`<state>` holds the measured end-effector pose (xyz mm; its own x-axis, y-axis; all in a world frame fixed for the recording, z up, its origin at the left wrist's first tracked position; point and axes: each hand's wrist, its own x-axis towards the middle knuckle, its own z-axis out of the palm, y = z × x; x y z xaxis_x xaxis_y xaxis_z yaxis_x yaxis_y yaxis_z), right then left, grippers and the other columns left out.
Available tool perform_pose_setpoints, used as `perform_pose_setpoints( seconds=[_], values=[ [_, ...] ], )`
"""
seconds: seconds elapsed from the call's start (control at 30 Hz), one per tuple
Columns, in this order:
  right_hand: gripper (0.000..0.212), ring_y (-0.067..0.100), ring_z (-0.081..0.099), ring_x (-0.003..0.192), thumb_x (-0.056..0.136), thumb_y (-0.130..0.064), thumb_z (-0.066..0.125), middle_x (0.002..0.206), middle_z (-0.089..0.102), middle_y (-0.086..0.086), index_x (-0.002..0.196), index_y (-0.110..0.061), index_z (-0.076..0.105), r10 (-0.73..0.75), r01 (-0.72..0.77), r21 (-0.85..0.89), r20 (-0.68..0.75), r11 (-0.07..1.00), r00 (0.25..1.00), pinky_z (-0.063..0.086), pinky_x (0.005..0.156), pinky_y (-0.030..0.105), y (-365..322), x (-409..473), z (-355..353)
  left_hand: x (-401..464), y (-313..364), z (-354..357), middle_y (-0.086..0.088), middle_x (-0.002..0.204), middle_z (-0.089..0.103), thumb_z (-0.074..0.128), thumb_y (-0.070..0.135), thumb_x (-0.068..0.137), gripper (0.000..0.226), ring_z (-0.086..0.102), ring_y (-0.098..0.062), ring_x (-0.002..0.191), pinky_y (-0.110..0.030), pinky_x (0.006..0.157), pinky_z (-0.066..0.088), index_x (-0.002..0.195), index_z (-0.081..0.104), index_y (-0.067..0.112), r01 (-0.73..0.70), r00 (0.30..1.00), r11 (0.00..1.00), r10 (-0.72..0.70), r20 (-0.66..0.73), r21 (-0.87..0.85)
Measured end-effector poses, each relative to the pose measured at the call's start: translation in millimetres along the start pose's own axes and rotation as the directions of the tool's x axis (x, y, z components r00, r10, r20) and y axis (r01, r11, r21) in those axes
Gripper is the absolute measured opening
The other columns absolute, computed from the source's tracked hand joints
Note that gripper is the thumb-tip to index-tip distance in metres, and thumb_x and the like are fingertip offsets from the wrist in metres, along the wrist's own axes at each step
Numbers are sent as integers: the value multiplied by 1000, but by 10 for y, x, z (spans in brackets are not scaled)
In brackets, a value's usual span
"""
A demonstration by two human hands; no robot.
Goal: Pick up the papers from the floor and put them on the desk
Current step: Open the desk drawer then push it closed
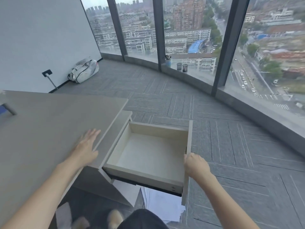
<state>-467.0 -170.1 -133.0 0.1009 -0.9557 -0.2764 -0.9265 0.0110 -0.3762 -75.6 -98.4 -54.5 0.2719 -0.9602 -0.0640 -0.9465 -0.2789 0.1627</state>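
While one drawer [148,154] gapes, one paper stack [163,207] lies beneath.

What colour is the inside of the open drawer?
Pale cream inside the drawer, seen best in the head view.

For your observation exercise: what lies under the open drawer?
White papers lie on the carpet under the open drawer, which the right hand grips. The drawer covers their far part, so their full extent is hidden.
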Motion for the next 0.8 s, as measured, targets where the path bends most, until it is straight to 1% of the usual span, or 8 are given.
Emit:
perform_pose_setpoints(
  seconds=[0.13,0.27,0.3,0.37,0.47,0.57,0.67,0.8],
  values=[
    [36,37,65,102,103,-23,29,107,69,18,97,-5,60,-21,22,26,-39,999,999,43,76,38,-9,92,144,69,13,60,0,165,13,57,5,77,87,5,-16,152,-37,124,1,154,19,21,-37,998,999,38,-52,18],
    [44,39,64,97,104,-32,25,100,68,18,96,-6,59,-140,139,44,7,989,990,41,74,41,-203,151,224,59,-39,71,2,165,10,53,7,79,86,3,-16,152,-36,124,0,155,16,23,-44,997,999,46,-66,23],
    [44,39,64,96,104,-31,26,99,68,19,96,-4,60,-167,163,87,32,983,986,43,75,41,-221,168,211,43,-42,72,2,165,9,52,7,80,85,3,-16,152,-36,124,0,155,16,23,-47,996,999,49,-71,24],
    [39,36,68,89,104,-22,34,96,72,20,96,0,65,-157,127,290,85,949,984,53,78,43,-227,233,181,20,-42,57,1,165,9,50,8,81,84,3,-16,152,-36,124,0,155,15,22,-49,996,999,50,-79,19],
    [26,27,74,74,98,-10,43,89,75,16,95,-5,68,-73,-1,529,119,848,990,61,62,36,-285,313,230,14,-28,51,0,166,9,50,9,82,82,3,-16,152,-36,124,0,155,14,21,-53,995,998,54,-83,21],
    [28,22,65,54,96,-14,41,71,67,11,84,-4,64,-25,-107,526,238,844,971,51,45,27,-403,371,368,3,-42,48,1,166,8,49,10,83,82,3,-16,152,-35,124,0,155,13,22,-51,994,998,53,-90,21],
    [25,18,48,45,95,-17,35,63,52,6,79,-9,53,-43,-144,532,323,835,946,33,45,21,-487,452,436,13,-50,62,1,166,9,50,10,82,82,3,-16,152,-35,124,0,155,14,22,-53,993,998,56,-103,26],
    [20,16,36,45,96,-19,32,64,44,4,83,-12,45,-77,-172,553,398,815,914,23,47,21,-675,570,569,28,-40,65,2,165,10,51,9,81,84,4,-15,152,-36,124,1,155,15,22,-48,992,999,50,-116,26]
  ],
)
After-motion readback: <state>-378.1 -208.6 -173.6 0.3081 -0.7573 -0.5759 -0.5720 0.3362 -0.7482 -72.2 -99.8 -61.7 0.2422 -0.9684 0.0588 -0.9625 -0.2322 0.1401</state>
